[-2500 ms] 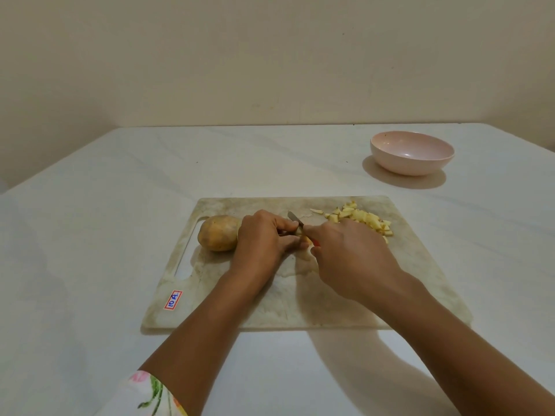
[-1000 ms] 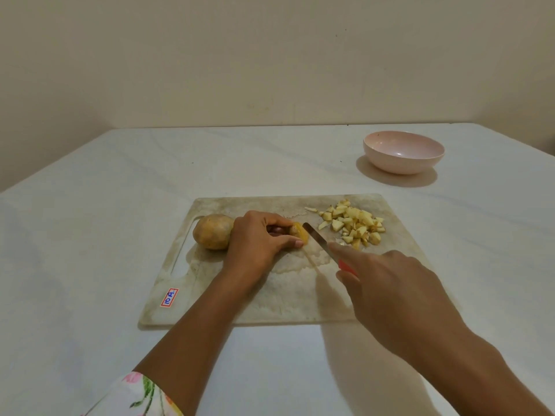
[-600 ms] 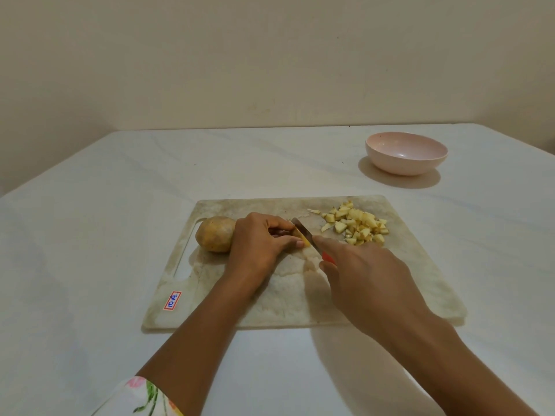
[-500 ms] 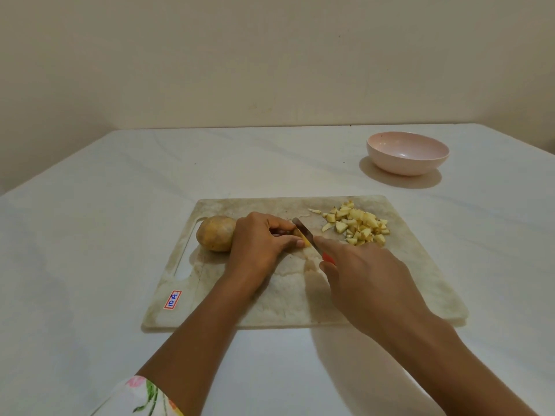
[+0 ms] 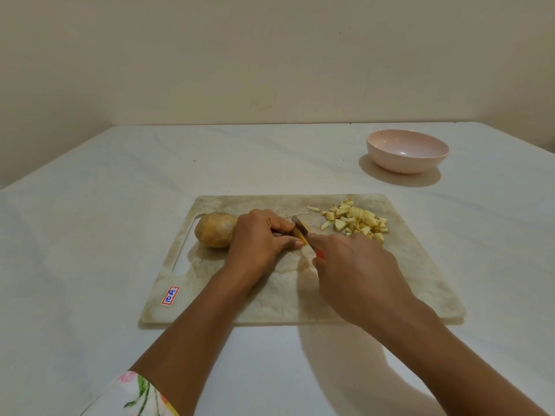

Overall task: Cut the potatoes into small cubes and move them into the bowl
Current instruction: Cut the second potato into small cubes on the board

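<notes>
– So, where is the cut yellow potato piece?
– Mid-board. My left hand pinches it; my right hand grips the small red-handled knife, blade on it.
– Room?
– Rightward, pale potato cubes heap near the marbled cutting board's far edge; round pink bowl well beyond, white table between.

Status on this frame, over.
Left hand holds potato piece; right hand grips knife, blade on it. Cubes on board, bowl empty. Nothing obstructing.

Whole potato left on cutting board; cube pile right; pink bowl upright beyond.
</notes>
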